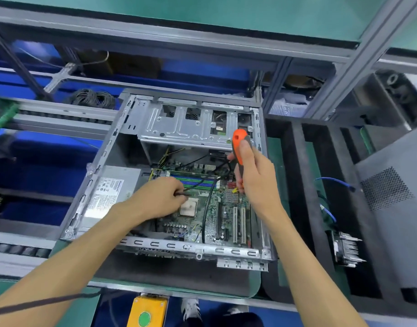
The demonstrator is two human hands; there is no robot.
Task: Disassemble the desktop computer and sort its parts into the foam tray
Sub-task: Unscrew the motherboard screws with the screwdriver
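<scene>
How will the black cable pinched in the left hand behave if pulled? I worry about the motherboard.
The black cable curves loosely from the left hand over the motherboard, so it is probably floppy and light. Its far end is hidden near the right hand, so it may still be plugged and tug back.

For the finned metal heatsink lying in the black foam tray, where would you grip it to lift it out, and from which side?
Grip the finned metal heatsink across its solid body rather than the thin fin tips, which point right. Come from above: the black foam tray walls it in on both sides, so its top is probably the only open approach.
</scene>
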